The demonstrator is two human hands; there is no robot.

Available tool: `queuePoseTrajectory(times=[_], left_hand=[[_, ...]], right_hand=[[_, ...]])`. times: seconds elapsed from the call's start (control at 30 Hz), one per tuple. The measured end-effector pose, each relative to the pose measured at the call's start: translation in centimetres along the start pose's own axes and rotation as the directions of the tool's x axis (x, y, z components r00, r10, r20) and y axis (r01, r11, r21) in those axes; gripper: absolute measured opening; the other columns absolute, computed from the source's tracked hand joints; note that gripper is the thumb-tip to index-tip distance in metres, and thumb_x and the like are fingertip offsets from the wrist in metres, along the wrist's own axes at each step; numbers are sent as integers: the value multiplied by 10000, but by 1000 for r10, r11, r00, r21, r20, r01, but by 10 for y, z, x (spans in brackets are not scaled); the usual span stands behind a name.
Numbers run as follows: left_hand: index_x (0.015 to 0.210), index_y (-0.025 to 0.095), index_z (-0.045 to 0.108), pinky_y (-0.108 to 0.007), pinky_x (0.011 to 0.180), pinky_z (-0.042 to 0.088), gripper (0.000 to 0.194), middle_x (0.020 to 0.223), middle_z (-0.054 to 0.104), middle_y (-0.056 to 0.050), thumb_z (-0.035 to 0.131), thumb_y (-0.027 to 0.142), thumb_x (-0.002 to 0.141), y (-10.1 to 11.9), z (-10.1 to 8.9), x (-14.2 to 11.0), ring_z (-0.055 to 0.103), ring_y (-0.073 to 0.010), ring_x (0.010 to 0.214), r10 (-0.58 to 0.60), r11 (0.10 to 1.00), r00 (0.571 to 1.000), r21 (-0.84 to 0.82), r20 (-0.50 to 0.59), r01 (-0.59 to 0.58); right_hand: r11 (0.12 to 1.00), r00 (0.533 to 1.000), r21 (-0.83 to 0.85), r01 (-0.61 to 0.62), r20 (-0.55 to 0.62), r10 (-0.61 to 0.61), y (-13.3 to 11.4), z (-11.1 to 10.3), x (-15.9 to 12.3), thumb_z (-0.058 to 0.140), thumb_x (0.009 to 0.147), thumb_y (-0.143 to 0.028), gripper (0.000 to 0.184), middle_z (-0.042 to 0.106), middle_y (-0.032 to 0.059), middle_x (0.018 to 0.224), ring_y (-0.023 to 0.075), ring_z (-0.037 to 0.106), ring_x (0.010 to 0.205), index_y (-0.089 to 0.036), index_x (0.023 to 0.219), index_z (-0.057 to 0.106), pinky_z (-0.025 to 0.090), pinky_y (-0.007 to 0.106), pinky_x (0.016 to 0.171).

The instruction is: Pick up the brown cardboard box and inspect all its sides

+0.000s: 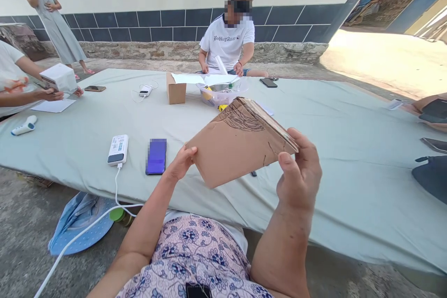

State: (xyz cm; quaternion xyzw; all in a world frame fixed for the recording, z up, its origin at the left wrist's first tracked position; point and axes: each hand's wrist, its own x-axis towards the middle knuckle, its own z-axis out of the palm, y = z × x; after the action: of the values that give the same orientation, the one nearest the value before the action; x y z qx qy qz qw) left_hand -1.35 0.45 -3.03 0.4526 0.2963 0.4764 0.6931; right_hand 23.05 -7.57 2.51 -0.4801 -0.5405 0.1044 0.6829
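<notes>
Between my two hands, above the cloth-covered table, a brown cardboard box (226,149) is held up at a tilt. Dark scribbled lines run across its upper part, and layered edges show along its right side. My left hand (183,160) grips the box's left edge, with the thumb on the near face. My right hand (300,167) pinches the right corner between thumb and fingers. The fingers behind the box are partly hidden. A phone with a purple-blue screen (156,158) lies on the table near my left forearm.
A white power bank (118,149) with a cable lies at left. Further back stand a small brown box (176,91) and a clear plastic basin (223,97) of items. One person sits across the table, another holds a white box (59,78) at left. A blue hat (80,228) lies below.
</notes>
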Motion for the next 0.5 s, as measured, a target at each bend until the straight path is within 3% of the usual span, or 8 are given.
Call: queuePoseTrajectory(times=[0.07, 0.13, 0.2, 0.33, 0.4, 0.5], left_hand=[[1201, 233, 636, -509, 1107, 396, 576, 1366, 649, -113, 794, 453, 693, 3, -6, 1, 485, -359, 1385, -95, 975, 995, 201, -14, 96], [1217, 240, 622, -510, 1140, 353, 592, 1403, 621, -131, 813, 390, 676, 8, -9, 0, 445, -351, 1433, -56, 944, 993, 318, -107, 87], [1253, 234, 609, -480, 1140, 359, 585, 1429, 600, -146, 784, 434, 731, 16, -6, -4, 450, -333, 1440, 81, 941, 983, 338, -163, -21], [1308, 232, 604, -436, 1070, 441, 565, 1348, 665, -118, 568, 628, 906, 35, 11, -19, 579, -295, 1313, 286, 927, 951, 287, -117, -243], [1297, 223, 619, -408, 1051, 464, 588, 1320, 682, -108, 594, 648, 890, 43, 21, -28, 612, -288, 1258, 363, 895, 929, 307, -77, -325], [1302, 208, 601, -368, 991, 505, 629, 1243, 709, -97, 716, 603, 825, 48, 32, -37, 655, -267, 1149, 433, 850, 896, 375, -100, -369]], right_hand=[[999, 999, -28, 23, -29, -24, -4, -1, -1, 696, 845, -481, 513, 504, 62, 1511, 377, 432, 1441, -362, 1337, 616, 436, 605, 1098], [997, 998, -52, 59, 9, -59, -8, 0, -2, 744, 810, -435, 539, 493, 70, 1512, 387, 422, 1443, -358, 1329, 622, 433, 607, 1096], [992, 990, -52, 114, 91, -108, -12, 2, -3, 752, 809, -421, 551, 492, 74, 1510, 389, 414, 1450, -360, 1338, 613, 409, 626, 1121], [975, 930, 20, 222, 294, -218, -18, 9, -5, 751, 824, -417, 597, 462, 44, 1542, 370, 365, 1493, -403, 1391, 564, 330, 634, 1203], [961, 894, 39, 272, 358, -268, -21, 12, -6, 755, 825, -412, 620, 438, 33, 1562, 364, 361, 1499, -421, 1408, 544, 332, 621, 1211], [949, 869, 39, 314, 391, -303, -26, 16, -7, 752, 835, -434, 637, 410, 33, 1587, 375, 365, 1498, -428, 1429, 521, 346, 625, 1206]])
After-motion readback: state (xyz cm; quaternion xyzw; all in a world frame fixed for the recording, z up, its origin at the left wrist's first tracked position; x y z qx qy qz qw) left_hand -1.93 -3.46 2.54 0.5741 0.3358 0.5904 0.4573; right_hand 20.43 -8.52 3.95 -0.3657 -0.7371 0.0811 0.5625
